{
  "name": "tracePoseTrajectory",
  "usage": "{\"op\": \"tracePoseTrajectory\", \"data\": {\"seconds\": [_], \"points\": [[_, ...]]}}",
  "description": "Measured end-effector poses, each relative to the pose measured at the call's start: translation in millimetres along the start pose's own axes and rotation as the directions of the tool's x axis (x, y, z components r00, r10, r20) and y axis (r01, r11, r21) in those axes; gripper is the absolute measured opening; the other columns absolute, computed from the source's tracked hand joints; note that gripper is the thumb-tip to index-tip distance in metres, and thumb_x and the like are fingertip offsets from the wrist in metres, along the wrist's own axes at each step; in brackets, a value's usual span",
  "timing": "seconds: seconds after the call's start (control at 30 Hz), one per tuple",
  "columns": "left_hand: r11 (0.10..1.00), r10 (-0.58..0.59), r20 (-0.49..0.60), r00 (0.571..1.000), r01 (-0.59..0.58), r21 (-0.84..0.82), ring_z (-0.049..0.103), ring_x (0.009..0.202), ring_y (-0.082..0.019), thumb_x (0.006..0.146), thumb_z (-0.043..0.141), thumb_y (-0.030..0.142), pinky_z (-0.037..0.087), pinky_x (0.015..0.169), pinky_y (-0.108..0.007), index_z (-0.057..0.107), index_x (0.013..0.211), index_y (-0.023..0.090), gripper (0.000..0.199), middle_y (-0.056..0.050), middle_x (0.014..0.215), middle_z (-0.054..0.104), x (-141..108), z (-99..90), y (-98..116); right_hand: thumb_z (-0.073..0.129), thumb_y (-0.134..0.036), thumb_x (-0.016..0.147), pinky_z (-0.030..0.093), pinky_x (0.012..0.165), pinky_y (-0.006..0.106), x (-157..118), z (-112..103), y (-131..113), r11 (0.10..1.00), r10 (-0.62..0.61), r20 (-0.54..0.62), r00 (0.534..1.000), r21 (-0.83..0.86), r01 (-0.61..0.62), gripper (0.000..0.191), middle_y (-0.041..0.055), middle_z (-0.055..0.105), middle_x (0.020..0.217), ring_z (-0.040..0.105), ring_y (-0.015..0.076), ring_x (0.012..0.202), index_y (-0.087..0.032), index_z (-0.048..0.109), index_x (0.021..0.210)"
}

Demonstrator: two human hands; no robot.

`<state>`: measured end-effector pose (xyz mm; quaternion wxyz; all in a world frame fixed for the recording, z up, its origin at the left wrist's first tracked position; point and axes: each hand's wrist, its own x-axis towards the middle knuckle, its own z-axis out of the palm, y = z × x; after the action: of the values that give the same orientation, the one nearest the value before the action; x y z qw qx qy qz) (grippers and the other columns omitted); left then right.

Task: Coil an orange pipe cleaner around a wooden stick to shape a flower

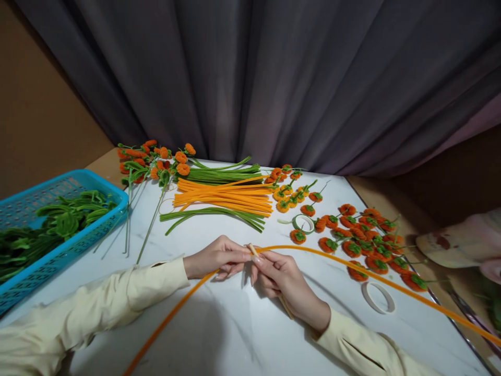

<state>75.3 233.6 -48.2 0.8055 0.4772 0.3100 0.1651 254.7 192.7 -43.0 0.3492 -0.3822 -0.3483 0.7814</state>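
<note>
My left hand (219, 257) pinches a long orange pipe cleaner (324, 254) near its middle. One length of it runs down toward the front edge of the view, and the other arcs off to the right. Close beside it, my right hand (287, 282) is closed around a thin wooden stick (252, 249), whose lower end pokes out under the palm. The pipe cleaner meets the stick at my fingertips. Whether it is wound round the stick is hidden by the fingers. Beyond my hands lie a bundle of orange pipe cleaners (223, 196) and green pipe cleaners (219, 211).
A blue basket (99, 219) with green pipe-cleaner leaves (66, 222) stands at left. Orange flowers on stems (182, 157) lie at the back left. Many small orange pieces with green tops (378, 263) cover the right side, near a green tape roll (296, 223) and a white ring (367, 298).
</note>
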Motion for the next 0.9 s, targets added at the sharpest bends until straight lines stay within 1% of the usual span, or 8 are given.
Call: {"op": "tracePoseTrajectory", "data": {"seconds": [0.3, 0.37, 0.43, 0.53, 0.63, 0.7, 0.8, 0.9], "points": [[0.998, -0.003, 0.001, 1.0, 0.003, -0.066, 0.026, 0.028, -0.003, 0.081, 0.053, 0.029, 0.021, 0.031, -0.018, 0.053, 0.051, 0.008, 0.037, 0.005, 0.036, 0.03, 1.9, -3.4, -3.9, 0.055, -0.04, 0.083, 0.011, 0.036, 0.019, -0.9, -1.0, -0.3, 0.995, 0.01, 0.02, 1.0, -0.099, -0.008, 0.033, -0.0087, 0.026, 0.042, 0.018, 0.0016, 0.036, -0.012, 0.056, 0.066], [0.994, 0.0, -0.012, 1.0, -0.001, -0.112, 0.025, 0.027, -0.003, 0.08, 0.053, 0.028, 0.021, 0.03, -0.018, 0.053, 0.049, 0.009, 0.037, 0.005, 0.034, 0.032, 3.0, -3.3, -4.8, 0.055, -0.04, 0.083, 0.012, 0.035, 0.018, -1.6, -1.3, 0.9, 0.992, 0.009, 0.02, 1.0, -0.123, -0.006, 0.034, -0.0088, 0.027, 0.04, 0.018, 0.0017, 0.035, -0.012, 0.056, 0.065], [0.988, 0.003, -0.024, 1.0, -0.006, -0.154, 0.022, 0.026, -0.003, 0.078, 0.053, 0.027, 0.021, 0.028, -0.017, 0.056, 0.054, 0.008, 0.031, 0.003, 0.036, 0.039, 4.1, -3.2, -5.5, 0.055, -0.042, 0.083, 0.014, 0.032, 0.018, -2.4, -1.2, 2.1, 0.991, 0.014, 0.025, 1.0, -0.13, -0.011, 0.034, -0.0091, 0.028, 0.038, 0.018, 0.0017, 0.032, -0.012, 0.057, 0.066], [0.986, -0.004, -0.028, 1.0, -0.001, -0.17, 0.021, 0.027, -0.002, 0.077, 0.054, 0.027, 0.023, 0.027, -0.016, 0.062, 0.077, 0.006, 0.022, 0.002, 0.041, 0.047, 4.5, -2.8, -5.8, 0.053, -0.044, 0.083, 0.015, 0.031, 0.017, -2.6, -0.5, 3.0, 0.991, 0.018, 0.025, 1.0, -0.135, -0.014, 0.036, -0.0094, 0.029, 0.037, 0.018, 0.0014, 0.031, -0.012, 0.057, 0.066], [0.992, 0.003, -0.024, 1.0, -0.005, -0.122, 0.024, 0.028, -0.003, 0.08, 0.055, 0.029, 0.024, 0.028, -0.015, 0.06, 0.1, 0.007, 0.03, 0.004, 0.043, 0.048, 3.7, -1.6, -4.8, 0.055, -0.044, 0.082, 0.014, 0.03, 0.016, -0.9, -0.3, 3.7, 0.992, -0.004, 0.003, 1.0, -0.125, 0.004, 0.037, -0.0071, 0.038, 0.041, 0.021, 0.0005, 0.031, -0.011, 0.055, 0.066], [0.997, 0.019, -0.045, 0.999, -0.022, -0.07, 0.027, 0.028, -0.003, 0.081, 0.055, 0.031, 0.023, 0.029, -0.014, 0.059, 0.1, 0.008, 0.03, 0.005, 0.042, 0.046, 3.3, -0.4, -4.0, 0.057, -0.043, 0.08, 0.015, 0.03, 0.015, 0.7, -0.8, 4.7, 0.996, -0.023, -0.025, 0.999, -0.089, 0.021, 0.031, -0.0048, 0.049, 0.049, 0.023, -0.0002, 0.031, -0.012, 0.055, 0.076], [0.999, 0.037, -0.067, 0.997, -0.039, -0.026, 0.029, 0.028, -0.003, 0.081, 0.056, 0.034, 0.023, 0.029, -0.014, 0.059, 0.088, 0.01, 0.025, 0.005, 0.04, 0.046, 3.5, 0.7, -3.7, 0.059, -0.042, 0.079, 0.017, 0.028, 0.012, 2.0, -1.8, 6.2, 0.999, -0.032, -0.054, 0.998, -0.045, 0.03, 0.031, -0.0045, 0.056, 0.055, 0.02, -0.0005, 0.03, -0.017, 0.048, 0.095], [0.998, 0.032, -0.039, 0.999, -0.034, -0.045, 0.029, 0.028, -0.003, 0.082, 0.056, 0.034, 0.024, 0.029, -0.014, 0.057, 0.085, 0.011, 0.024, 0.005, 0.041, 0.045, 3.6, -0.2, -4.2, 0.059, -0.042, 0.08, 0.018, 0.025, 0.011, 1.4, -1.2, 5.8, 0.999, -0.021, -0.05, 0.999, -0.026, 0.02, 0.032, -0.0059, 0.058, 0.053, 0.019, -0.0002, 0.028, -0.02, 0.041, 0.095]]}}
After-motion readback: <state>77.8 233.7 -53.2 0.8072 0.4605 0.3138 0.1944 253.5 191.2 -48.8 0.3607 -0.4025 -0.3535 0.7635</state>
